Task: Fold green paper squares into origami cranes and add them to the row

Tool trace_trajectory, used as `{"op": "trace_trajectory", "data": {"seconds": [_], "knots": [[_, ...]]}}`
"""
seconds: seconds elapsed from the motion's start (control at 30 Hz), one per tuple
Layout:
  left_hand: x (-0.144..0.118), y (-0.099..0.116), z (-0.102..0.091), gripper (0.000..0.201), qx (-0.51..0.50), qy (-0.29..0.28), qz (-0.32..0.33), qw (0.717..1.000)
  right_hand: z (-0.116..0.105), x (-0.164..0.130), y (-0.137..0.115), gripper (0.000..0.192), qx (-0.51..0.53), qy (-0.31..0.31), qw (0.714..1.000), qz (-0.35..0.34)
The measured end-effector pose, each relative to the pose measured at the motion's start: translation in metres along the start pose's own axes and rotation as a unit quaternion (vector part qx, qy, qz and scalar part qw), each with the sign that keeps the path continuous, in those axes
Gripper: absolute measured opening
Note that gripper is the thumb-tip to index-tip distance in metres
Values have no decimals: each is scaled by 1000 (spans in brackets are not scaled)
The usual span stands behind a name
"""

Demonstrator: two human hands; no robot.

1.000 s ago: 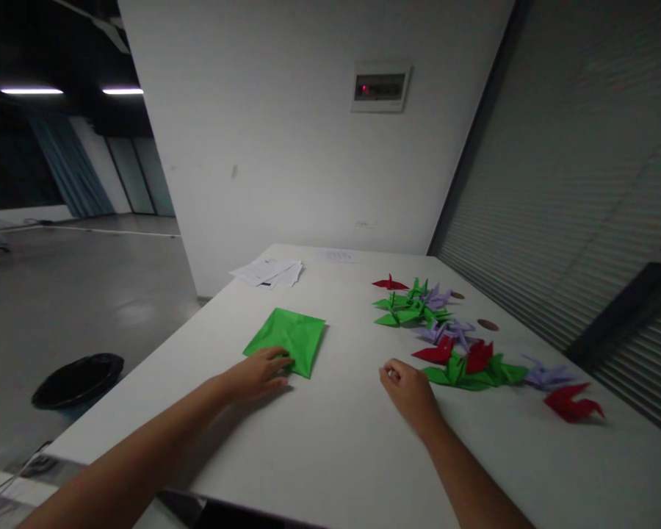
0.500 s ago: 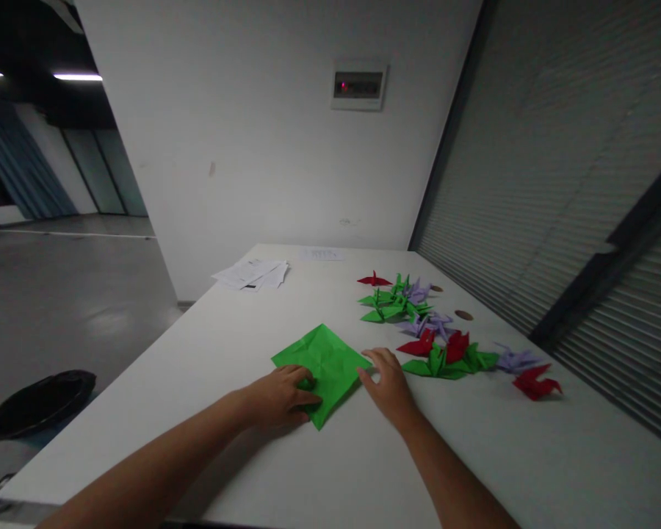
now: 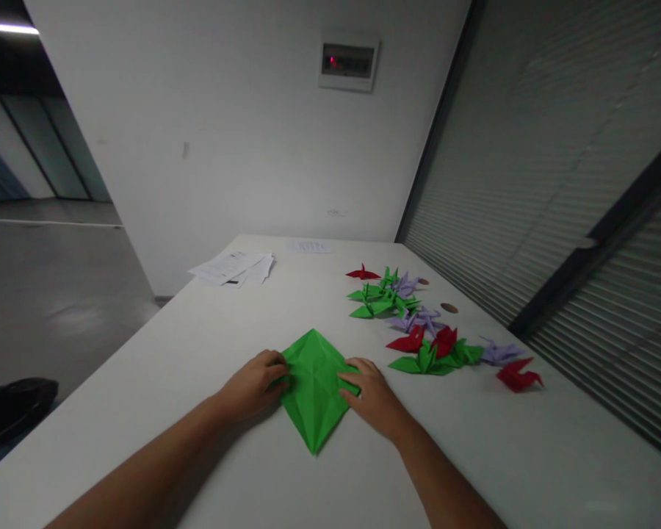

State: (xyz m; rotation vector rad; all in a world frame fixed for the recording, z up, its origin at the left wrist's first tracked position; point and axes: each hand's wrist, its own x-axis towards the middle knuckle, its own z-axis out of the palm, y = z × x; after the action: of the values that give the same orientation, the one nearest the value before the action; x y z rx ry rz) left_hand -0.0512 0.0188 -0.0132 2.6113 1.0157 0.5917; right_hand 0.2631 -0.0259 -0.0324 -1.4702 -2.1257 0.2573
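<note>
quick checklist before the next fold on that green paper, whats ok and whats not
1. Green paper lies flat on the white table, one corner toward the person: ok.
2. Left hand rests on the paper's left corner: ok.
3. Right hand rests on its right corner: ok.
4. Creases show across the sheet: ok; whether they line up exactly: cannot tell.
5. Folded paper cranes lie apart from the sheet, to its right: ok.
6. White sheets sit far back, out of the way: ok.
</note>
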Motion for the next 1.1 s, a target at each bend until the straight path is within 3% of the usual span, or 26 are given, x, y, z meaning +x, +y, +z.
{"op": "trace_trajectory", "data": {"seconds": [0.1, 0.2, 0.37, 0.6, 0.77, 0.93, 1.1], "knots": [[0, -10, 2, 29, 22, 43, -86, 995, 0, 2, 2, 32, 16, -8, 1000, 12], [2, -15, 3, 39, 25, 50, -138, 989, 1, 3, 4, 30, 38, -3, 999, 32], [3, -16, 2, 41, 16, 34, -164, 986, 7, 4, 9, 47, 52, 49, 997, 39], [1, -22, 1, 38, -6, 53, -226, 973, 14, 5, 15, 46, 26, 77, 995, 58], [0, -22, -1, 27, -18, 57, -223, 973, 14, 6, 16, 43, 35, 75, 992, 94], [1, -21, -2, 29, -30, 57, -228, 972, 12, 6, 16, 42, 51, 76, 988, 123], [2, -18, -6, 23, -51, 67, -224, 971, 3, 8, 10, 26, 106, 59, 982, 142]]}}
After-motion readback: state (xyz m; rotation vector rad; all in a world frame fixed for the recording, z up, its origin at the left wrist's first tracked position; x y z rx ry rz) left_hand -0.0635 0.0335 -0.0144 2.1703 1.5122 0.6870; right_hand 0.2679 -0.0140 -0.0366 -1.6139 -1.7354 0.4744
